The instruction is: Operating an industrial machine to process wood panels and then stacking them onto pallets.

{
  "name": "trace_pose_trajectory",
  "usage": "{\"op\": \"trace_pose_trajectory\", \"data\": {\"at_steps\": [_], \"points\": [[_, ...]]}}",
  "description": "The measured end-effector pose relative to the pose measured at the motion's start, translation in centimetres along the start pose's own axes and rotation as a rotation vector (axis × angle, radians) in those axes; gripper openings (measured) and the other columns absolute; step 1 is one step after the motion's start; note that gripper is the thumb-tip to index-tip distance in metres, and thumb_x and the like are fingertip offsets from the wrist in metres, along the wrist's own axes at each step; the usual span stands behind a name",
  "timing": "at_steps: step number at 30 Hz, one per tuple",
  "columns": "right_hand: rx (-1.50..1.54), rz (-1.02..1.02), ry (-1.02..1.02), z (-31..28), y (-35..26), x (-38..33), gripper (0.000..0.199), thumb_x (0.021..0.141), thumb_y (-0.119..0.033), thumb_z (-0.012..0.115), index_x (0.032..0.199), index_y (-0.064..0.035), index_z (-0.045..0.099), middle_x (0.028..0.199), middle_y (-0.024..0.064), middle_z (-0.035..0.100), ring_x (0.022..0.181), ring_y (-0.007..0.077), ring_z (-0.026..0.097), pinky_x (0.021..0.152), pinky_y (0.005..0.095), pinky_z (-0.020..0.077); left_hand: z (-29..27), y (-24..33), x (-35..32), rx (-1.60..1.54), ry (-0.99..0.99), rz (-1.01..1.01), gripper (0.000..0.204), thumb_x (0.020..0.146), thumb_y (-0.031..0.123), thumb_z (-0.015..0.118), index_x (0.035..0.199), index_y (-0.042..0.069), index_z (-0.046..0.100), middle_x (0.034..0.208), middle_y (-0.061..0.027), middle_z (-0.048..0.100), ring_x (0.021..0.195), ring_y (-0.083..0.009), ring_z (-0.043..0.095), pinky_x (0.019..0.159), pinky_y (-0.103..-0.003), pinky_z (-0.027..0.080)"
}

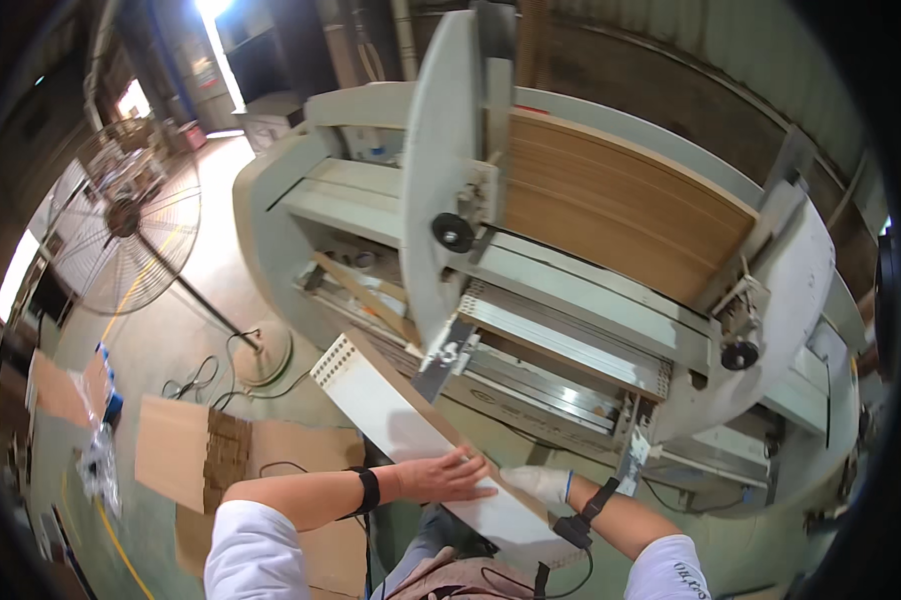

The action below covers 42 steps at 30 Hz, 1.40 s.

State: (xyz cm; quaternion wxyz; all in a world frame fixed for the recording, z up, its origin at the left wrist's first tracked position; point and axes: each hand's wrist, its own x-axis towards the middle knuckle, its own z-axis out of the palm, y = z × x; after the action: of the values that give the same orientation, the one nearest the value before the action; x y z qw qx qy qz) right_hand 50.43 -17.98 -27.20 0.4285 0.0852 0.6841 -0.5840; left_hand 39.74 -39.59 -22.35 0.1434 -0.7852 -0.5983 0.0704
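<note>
1. My left hand [451,475] lies open, flat on the long white board [411,430]; my gloved right hand [541,483] grips the board's right edge.
2. The board slants from my lap up to the feed edge of the grey machine [571,330], its far end just short of it.
3. I judge it best to keep it square and level, fingers away from the guide plate [436,170].
4. Brown sheets [611,205] stack on the machine; a pedestal fan [126,220] and flat cardboard [181,445] occupy the concrete floor on my left.
</note>
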Motion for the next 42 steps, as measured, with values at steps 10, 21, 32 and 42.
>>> {"op": "trace_pose_trajectory", "data": {"at_steps": [10,21,32,42], "points": [[0.946,0.273,-0.718,5.5,13.6,19.0,0.038,0.090,-0.020,0.027,0.125,-0.0066,0.027,0.122,0.0094,0.039,0.108,0.0178,0.044,0.086,0.0306,0.0423,-1.6,2.9,-9.8,-0.024,0.124,0.039,0.055,0.078,0.015,0.041,0.130,0.021,0.024,0.131,-0.0098,0.029,0.121,-0.0262,0.028,0.100,-0.047,0.021],[0.085,-0.327,0.278,6.7,-10.4,12.6,0.071,0.063,-0.017,0.059,0.127,-0.0026,0.029,0.110,0.0119,0.048,0.098,0.0183,0.050,0.081,0.0289,0.0413,5.1,17.1,-22.0,-0.643,0.382,-1.783,0.058,0.062,0.022,0.066,0.113,0.006,0.046,0.116,-0.0185,0.040,0.107,-0.0336,0.039,0.092,-0.042,0.032],[-1.152,0.006,1.118,5.6,-14.2,23.0,0.083,0.048,-0.040,0.070,0.122,-0.0166,0.039,0.112,0.0256,0.039,0.102,0.0391,0.040,0.088,0.0432,0.0333,9.4,38.5,-33.7,-0.943,0.313,-2.392,0.044,0.061,0.014,0.066,0.100,-0.001,0.049,0.100,-0.0167,0.043,0.087,-0.0272,0.050,0.074,-0.033,0.045],[-1.172,-0.051,1.115,5.2,-13.2,25.2,0.084,0.048,-0.040,0.070,0.122,-0.0141,0.040,0.117,0.0277,0.036,0.106,0.0391,0.038,0.090,0.0423,0.0325,9.4,41.6,-31.8,-1.050,0.391,-2.667,0.042,0.063,0.018,0.066,0.098,-0.002,0.052,0.099,-0.0144,0.046,0.081,-0.0228,0.055,0.072,-0.031,0.047]]}}
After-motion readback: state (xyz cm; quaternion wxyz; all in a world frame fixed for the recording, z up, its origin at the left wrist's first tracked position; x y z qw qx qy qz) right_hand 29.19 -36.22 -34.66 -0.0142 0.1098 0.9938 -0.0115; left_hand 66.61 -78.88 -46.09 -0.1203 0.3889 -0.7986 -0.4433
